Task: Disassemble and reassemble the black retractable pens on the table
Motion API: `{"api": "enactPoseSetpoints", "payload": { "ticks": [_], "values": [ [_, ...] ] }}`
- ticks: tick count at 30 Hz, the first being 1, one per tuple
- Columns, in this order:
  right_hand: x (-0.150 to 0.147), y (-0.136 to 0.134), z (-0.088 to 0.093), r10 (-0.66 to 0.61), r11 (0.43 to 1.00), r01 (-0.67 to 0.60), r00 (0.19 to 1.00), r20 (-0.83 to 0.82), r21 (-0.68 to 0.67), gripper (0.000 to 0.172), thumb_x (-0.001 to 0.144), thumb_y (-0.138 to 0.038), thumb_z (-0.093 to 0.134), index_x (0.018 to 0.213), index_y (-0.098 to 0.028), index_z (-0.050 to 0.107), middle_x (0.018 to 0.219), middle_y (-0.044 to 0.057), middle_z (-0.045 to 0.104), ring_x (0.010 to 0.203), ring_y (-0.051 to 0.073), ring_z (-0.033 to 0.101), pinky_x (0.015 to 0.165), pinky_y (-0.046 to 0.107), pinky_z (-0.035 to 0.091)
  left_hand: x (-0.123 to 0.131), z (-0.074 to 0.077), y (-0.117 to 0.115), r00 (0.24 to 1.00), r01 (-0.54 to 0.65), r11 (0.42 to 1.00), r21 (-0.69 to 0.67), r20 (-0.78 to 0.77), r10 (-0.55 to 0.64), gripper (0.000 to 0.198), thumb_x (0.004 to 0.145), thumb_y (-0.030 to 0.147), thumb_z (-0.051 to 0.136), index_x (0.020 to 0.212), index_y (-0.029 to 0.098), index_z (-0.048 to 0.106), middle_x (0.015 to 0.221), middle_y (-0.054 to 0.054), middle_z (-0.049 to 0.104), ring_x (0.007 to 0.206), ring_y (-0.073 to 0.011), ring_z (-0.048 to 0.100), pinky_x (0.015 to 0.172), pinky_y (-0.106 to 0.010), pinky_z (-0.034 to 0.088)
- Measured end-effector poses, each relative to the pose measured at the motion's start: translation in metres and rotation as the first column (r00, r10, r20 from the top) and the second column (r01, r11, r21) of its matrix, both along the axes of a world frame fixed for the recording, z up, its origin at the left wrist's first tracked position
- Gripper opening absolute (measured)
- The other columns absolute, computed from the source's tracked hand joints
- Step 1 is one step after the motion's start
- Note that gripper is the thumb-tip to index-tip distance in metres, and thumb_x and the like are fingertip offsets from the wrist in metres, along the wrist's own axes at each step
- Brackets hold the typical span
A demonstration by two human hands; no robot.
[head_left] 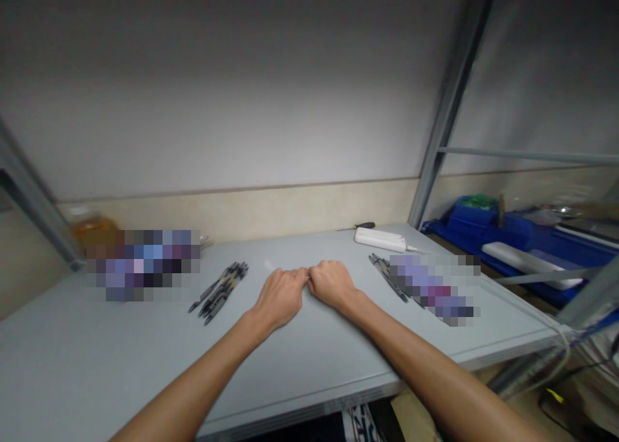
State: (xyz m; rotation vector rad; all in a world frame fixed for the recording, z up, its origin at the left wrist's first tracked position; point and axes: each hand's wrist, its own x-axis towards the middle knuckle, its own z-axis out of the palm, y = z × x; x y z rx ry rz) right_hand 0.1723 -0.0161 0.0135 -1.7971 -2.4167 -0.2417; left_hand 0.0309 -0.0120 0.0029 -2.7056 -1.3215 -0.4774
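Observation:
My left hand [284, 297] and my right hand [331, 282] meet knuckle to knuckle above the middle of the table. Both are closed with fingers curled in. A tiny pale bit shows where the fingertips meet; what they grip is otherwise hidden. Left of my left hand lies a loose bunch of dark pens [223, 292], most of them slanting the same way. Another group of dark pens [388, 276] lies to the right of my right hand, partly covered by a blurred-out patch.
A white power strip [380, 240] and a screwdriver [363, 226] lie near the back wall. At back left stands a blurred amber container [91, 229] beside a pixelated patch. Metal posts [447, 116] frame the table [271, 377]. Blue trays [488, 226] are at right.

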Motion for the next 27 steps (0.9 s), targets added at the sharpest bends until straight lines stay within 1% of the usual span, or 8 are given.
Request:
{"api": "enactPoseSetpoints", "payload": {
  "ticks": [2,6,11,14,17,23,25,27],
  "values": [
    [0.0,-0.001,0.002,0.05,0.999,-0.05,0.998,0.024,0.018,0.037,0.089,-0.026,0.03,0.092,-0.016,0.066,0.084,0.016,0.068,0.078,0.024,0.064,0.067,0.032,0.044,-0.002,-0.004,0.005,0.992,0.015,0.992,-0.124,0.124,0.001,0.028,0.088,0.023,0.03,0.081,0.017,0.056,0.07,-0.007,0.063,0.062,-0.0194,0.055,0.06,-0.029,0.034],
    [0.0,0.0,0.0,0.125,0.991,-0.126,0.991,0.041,0.035,0.031,0.088,-0.024,0.035,0.094,-0.015,0.064,0.084,0.014,0.068,0.08,0.023,0.064,0.067,0.031,0.044,-0.007,-0.007,0.012,0.943,0.149,0.928,-0.342,0.331,-0.03,0.039,0.089,0.03,0.025,0.066,0.017,0.054,0.063,-0.003,0.059,0.061,-0.016,0.053,0.058,-0.025,0.035],
    [0.003,0.004,-0.007,-0.039,0.998,0.039,0.999,-0.012,0.046,0.036,0.089,-0.029,0.033,0.094,-0.015,0.066,0.084,0.016,0.067,0.081,0.024,0.063,0.068,0.032,0.043,-0.013,-0.001,0.009,0.899,0.167,0.963,-0.213,0.434,-0.06,0.022,0.084,0.033,0.041,0.094,0.018,0.053,0.077,-0.003,0.061,0.07,-0.0156,0.053,0.065,-0.025,0.038],
    [0.007,0.006,-0.008,-0.089,0.996,0.09,0.995,-0.035,0.024,0.039,0.089,-0.032,0.031,0.094,-0.015,0.066,0.085,0.017,0.067,0.082,0.024,0.063,0.069,0.031,0.043,-0.016,0.003,0.009,0.897,0.17,0.971,-0.169,0.435,-0.082,0.017,0.082,0.028,0.043,0.088,0.018,0.055,0.08,-0.004,0.061,0.075,-0.0165,0.054,0.07,-0.026,0.038],
    [0.008,0.006,-0.008,-0.074,0.997,0.074,0.997,-0.036,0.019,0.04,0.089,-0.034,0.031,0.094,-0.016,0.066,0.085,0.016,0.067,0.082,0.023,0.063,0.068,0.031,0.042,-0.016,0.004,0.012,0.911,0.142,0.972,-0.188,0.408,-0.055,0.025,0.085,0.028,0.037,0.075,0.017,0.057,0.068,-0.004,0.06,0.064,-0.0149,0.052,0.064,-0.025,0.036],
    [0.007,0.007,-0.01,-0.056,0.998,0.057,0.998,-0.034,0.026,0.04,0.09,-0.034,0.03,0.093,-0.016,0.066,0.085,0.015,0.067,0.082,0.022,0.063,0.069,0.03,0.042,-0.017,0.001,0.014,0.877,0.093,0.936,-0.34,0.473,0.084,0.045,0.086,0.039,0.029,0.061,0.015,0.058,0.046,0.002,0.049,0.046,-0.012,0.043,0.051,-0.023,0.031],
    [0.008,0.008,-0.011,-0.074,0.997,0.075,0.996,-0.046,0.018,0.039,0.089,-0.033,0.031,0.094,-0.016,0.066,0.087,0.015,0.066,0.083,0.023,0.062,0.07,0.03,0.041,-0.017,0.002,0.013,0.848,0.107,0.936,-0.335,0.523,0.09,0.043,0.086,0.041,0.031,0.064,0.015,0.057,0.048,0.002,0.05,0.048,-0.0117,0.044,0.051,-0.022,0.032],
    [0.01,0.009,-0.011,-0.098,0.995,0.099,0.994,-0.056,0.014,0.037,0.088,-0.033,0.032,0.096,-0.016,0.065,0.087,0.016,0.066,0.084,0.023,0.062,0.069,0.031,0.041,-0.017,0.003,0.012,0.816,0.135,0.95,-0.283,0.576,0.056,0.031,0.083,0.039,0.039,0.078,0.015,0.058,0.06,0.002,0.056,0.055,-0.0115,0.048,0.055,-0.021,0.035]
  ]
}}
